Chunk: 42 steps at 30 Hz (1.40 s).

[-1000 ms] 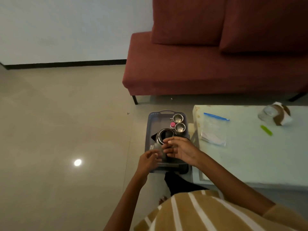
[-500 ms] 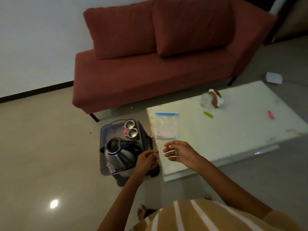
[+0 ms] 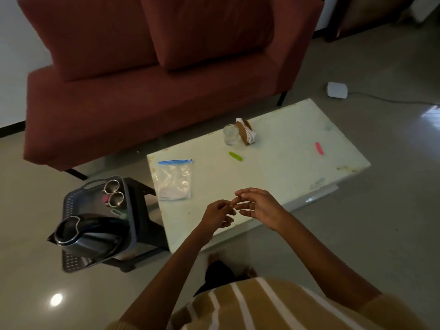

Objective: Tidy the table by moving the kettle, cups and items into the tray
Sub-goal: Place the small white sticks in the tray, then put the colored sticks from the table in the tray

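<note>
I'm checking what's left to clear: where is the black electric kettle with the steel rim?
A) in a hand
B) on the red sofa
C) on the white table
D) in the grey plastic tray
D: the black steel-rimmed kettle sits in the grey plastic tray, off the white table.

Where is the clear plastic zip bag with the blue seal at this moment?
The clear zip bag lies flat on the left end of the white table in the head view, just right of the grey plastic tray.
</note>
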Each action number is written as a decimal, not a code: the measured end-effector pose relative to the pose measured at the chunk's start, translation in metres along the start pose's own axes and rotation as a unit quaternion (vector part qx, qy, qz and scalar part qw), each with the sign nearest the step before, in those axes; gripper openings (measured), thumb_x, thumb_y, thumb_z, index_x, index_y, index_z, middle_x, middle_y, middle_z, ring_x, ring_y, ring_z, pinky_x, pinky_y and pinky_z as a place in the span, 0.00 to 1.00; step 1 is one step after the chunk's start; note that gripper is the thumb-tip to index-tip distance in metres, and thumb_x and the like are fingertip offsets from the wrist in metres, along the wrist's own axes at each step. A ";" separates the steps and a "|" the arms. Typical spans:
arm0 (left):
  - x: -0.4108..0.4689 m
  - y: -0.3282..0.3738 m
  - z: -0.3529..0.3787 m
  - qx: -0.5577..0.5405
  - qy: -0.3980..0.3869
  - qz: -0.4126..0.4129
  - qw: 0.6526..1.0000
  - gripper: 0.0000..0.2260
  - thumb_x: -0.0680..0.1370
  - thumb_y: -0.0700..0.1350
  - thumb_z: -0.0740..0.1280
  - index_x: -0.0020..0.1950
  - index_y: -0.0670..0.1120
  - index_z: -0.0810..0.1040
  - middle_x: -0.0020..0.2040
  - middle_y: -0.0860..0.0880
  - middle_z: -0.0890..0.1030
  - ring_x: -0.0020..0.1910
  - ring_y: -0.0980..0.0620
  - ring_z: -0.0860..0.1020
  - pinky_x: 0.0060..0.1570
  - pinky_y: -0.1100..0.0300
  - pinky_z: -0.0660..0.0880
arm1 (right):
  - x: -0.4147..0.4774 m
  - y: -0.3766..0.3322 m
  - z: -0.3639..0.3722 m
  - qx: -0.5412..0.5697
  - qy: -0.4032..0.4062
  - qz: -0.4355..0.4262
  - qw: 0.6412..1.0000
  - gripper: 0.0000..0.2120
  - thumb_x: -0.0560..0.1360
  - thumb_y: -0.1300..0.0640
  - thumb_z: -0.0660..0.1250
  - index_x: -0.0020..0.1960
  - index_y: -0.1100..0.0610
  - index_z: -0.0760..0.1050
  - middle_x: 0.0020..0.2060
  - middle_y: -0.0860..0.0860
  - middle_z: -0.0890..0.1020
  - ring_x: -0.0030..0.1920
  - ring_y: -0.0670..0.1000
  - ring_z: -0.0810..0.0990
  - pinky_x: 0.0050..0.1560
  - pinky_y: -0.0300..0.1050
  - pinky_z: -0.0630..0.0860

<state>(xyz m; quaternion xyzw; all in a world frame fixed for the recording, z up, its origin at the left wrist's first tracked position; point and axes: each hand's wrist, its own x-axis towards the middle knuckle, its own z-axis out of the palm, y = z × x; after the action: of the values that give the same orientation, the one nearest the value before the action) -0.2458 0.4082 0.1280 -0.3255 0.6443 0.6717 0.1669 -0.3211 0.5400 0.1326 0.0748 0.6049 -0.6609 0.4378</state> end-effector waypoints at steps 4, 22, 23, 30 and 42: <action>0.026 0.017 0.010 0.015 0.008 0.003 1.000 0.09 0.79 0.40 0.58 0.46 0.47 0.77 0.38 0.49 0.79 0.34 0.53 0.77 0.40 0.62 0.75 | 0.015 -0.012 -0.016 0.006 0.000 0.007 1.000 0.09 0.76 0.64 0.59 0.47 0.59 0.78 0.42 0.56 0.82 0.42 0.54 0.81 0.44 0.44 0.77; 0.121 0.086 0.047 0.045 -0.029 -0.004 0.999 0.08 0.79 0.39 0.57 0.49 0.45 0.76 0.39 0.50 0.79 0.35 0.54 0.77 0.37 0.65 0.72 | 0.090 -0.070 -0.087 0.082 0.056 0.056 0.993 0.09 0.77 0.63 0.58 0.49 0.60 0.77 0.43 0.57 0.81 0.43 0.55 0.80 0.44 0.46 0.77; 0.126 0.090 0.051 0.047 -0.028 -0.006 0.998 0.08 0.79 0.39 0.57 0.49 0.45 0.77 0.39 0.50 0.79 0.35 0.54 0.77 0.37 0.65 0.72 | 0.095 -0.074 -0.093 0.087 0.056 0.060 0.993 0.09 0.77 0.62 0.58 0.49 0.60 0.77 0.44 0.57 0.81 0.43 0.55 0.80 0.43 0.46 0.77; 0.172 0.122 0.100 0.049 -0.016 -0.030 0.998 0.08 0.79 0.40 0.59 0.47 0.46 0.77 0.39 0.51 0.79 0.35 0.55 0.76 0.37 0.64 0.71 | 0.130 -0.103 -0.181 0.125 0.095 0.088 0.984 0.08 0.77 0.63 0.59 0.47 0.61 0.77 0.43 0.58 0.81 0.43 0.55 0.80 0.43 0.45 0.76; 0.318 0.167 0.193 0.017 0.044 -0.074 0.996 0.08 0.79 0.38 0.59 0.47 0.47 0.77 0.41 0.51 0.80 0.37 0.53 0.77 0.39 0.62 0.71 | 0.305 -0.101 -0.414 -0.315 0.303 0.132 0.890 0.08 0.72 0.68 0.58 0.40 0.65 0.76 0.39 0.60 0.79 0.39 0.58 0.78 0.42 0.46 0.74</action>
<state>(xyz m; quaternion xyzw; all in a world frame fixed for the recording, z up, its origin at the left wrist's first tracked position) -0.6288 0.5147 0.0387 -0.3988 0.6363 0.6314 0.1936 -0.7518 0.7372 -0.0914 0.2082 0.8692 -0.3171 0.3170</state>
